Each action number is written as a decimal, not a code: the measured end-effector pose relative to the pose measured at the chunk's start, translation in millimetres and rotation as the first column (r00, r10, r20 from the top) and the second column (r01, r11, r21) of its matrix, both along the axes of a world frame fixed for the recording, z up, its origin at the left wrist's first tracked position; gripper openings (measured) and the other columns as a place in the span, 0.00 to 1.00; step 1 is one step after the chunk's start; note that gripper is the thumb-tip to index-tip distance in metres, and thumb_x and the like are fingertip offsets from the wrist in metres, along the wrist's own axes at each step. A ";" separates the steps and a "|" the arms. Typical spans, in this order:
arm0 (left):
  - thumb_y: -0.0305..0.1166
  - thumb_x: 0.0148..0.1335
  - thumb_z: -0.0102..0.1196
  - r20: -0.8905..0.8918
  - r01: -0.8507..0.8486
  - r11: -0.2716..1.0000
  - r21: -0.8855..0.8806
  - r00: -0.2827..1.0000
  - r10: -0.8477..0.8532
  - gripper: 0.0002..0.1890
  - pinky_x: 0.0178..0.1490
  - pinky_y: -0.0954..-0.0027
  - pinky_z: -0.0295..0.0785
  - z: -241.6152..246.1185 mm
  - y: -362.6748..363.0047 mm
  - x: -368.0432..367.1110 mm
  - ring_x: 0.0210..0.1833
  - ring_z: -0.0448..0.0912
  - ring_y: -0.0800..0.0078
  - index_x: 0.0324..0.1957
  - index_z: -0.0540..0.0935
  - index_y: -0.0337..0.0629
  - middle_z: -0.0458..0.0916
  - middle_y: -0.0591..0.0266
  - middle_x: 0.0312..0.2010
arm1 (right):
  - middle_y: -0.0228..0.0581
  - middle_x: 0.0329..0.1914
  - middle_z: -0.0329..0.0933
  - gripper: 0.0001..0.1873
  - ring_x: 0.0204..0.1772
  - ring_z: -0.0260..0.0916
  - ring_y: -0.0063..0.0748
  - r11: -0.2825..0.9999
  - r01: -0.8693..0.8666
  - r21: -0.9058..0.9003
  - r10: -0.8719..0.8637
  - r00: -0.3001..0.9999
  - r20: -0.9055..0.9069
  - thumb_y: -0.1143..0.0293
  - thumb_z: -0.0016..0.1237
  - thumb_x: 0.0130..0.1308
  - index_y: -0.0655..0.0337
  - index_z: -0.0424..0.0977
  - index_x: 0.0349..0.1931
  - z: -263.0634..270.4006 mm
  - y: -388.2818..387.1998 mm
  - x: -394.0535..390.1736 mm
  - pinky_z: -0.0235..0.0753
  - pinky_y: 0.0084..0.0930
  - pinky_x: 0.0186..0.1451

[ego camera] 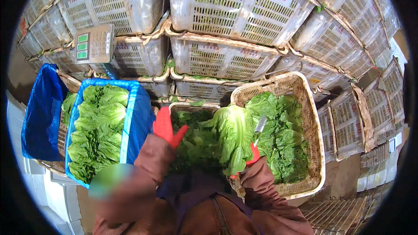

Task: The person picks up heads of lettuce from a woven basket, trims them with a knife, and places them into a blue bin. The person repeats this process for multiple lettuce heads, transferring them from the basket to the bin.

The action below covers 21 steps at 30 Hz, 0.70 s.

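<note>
My left hand, in a red glove, is raised with the thumb spread from the fingers and nothing in it. It is between the blue-lined crate and the dark leaves in the middle. My right hand, also red-gloved, grips a small knife whose blade points up. A head of leafy lettuce lies against that hand; its underside and the hidden fingers do not show. Rows of lettuce fill the crate lined with blue plastic. More lettuce heads lie in the stained plastic crate on the right.
Stacked slatted plastic crates form a wall ahead, continuing to both sides. A scale's display unit stands at the upper left. Loose leaves fill a crate in the middle. A wire rack is at the lower right; pale boxes are at the lower left.
</note>
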<state>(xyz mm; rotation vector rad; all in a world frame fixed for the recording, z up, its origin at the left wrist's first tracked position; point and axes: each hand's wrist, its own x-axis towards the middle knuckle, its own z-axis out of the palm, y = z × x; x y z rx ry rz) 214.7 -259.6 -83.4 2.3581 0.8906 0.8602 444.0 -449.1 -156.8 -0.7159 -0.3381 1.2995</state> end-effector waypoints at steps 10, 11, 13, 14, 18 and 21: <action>0.37 0.38 0.81 0.690 0.442 0.607 -0.660 0.675 0.259 0.59 0.71 0.58 0.62 19.7 -56.6 -38.0 0.71 0.65 0.59 0.72 0.58 0.36 0.68 0.48 0.66 | 0.48 0.64 0.73 0.27 0.65 0.71 0.41 0.974 -0.215 0.064 0.195 0.952 0.236 0.63 0.54 0.65 0.64 0.69 0.63 70.3 27.3 -105.1 0.69 0.37 0.69; 0.36 0.37 0.81 0.656 0.397 0.694 -0.600 0.741 0.143 0.60 0.70 0.58 0.63 21.5 -43.5 -51.7 0.70 0.66 0.60 0.72 0.58 0.36 0.68 0.49 0.66 | 0.47 0.62 0.75 0.27 0.63 0.73 0.40 0.954 -0.299 0.030 0.197 0.695 0.692 0.68 0.57 0.62 0.65 0.71 0.61 83.4 24.5 -102.2 0.71 0.35 0.66; 0.35 0.37 0.81 0.473 0.350 0.786 -0.510 0.877 -0.083 0.60 0.69 0.59 0.66 24.3 -17.8 -93.1 0.69 0.68 0.62 0.72 0.57 0.36 0.70 0.50 0.66 | 0.46 0.57 0.79 0.27 0.59 0.76 0.36 0.914 -0.393 -0.102 0.216 0.258 0.942 0.77 0.61 0.55 0.66 0.74 0.58 104.5 13.1 -87.7 0.74 0.31 0.62; 0.35 0.37 0.81 0.272 0.215 0.822 -0.527 0.959 -0.077 0.59 0.68 0.60 0.67 25.3 -13.3 -115.0 0.67 0.71 0.65 0.72 0.59 0.37 0.74 0.52 0.63 | 0.44 0.54 0.80 0.27 0.56 0.77 0.33 0.888 -0.431 -0.160 0.288 0.248 0.925 0.81 0.62 0.52 0.66 0.75 0.57 112.0 9.3 -76.5 0.75 0.29 0.60; 0.41 0.42 0.76 -0.026 0.220 0.961 -0.167 0.973 -0.228 0.53 0.62 0.58 0.71 33.9 4.5 -187.4 0.60 0.76 0.55 0.70 0.62 0.40 0.76 0.50 0.60 | 0.37 0.47 0.83 0.27 0.39 0.75 0.17 0.932 -0.166 -0.323 0.363 0.449 0.817 0.84 0.58 0.52 0.62 0.77 0.56 112.0 21.3 -66.9 0.74 0.19 0.42; 0.41 0.41 0.73 -0.249 0.260 0.963 0.065 0.939 -0.237 0.52 0.58 0.53 0.73 52.8 11.8 -223.1 0.56 0.77 0.48 0.71 0.63 0.44 0.76 0.48 0.59 | 0.38 0.56 0.79 0.30 0.42 0.75 0.23 0.935 -0.158 -0.317 0.352 0.324 0.878 0.82 0.56 0.57 0.57 0.72 0.63 104.7 68.6 -107.6 0.74 0.23 0.45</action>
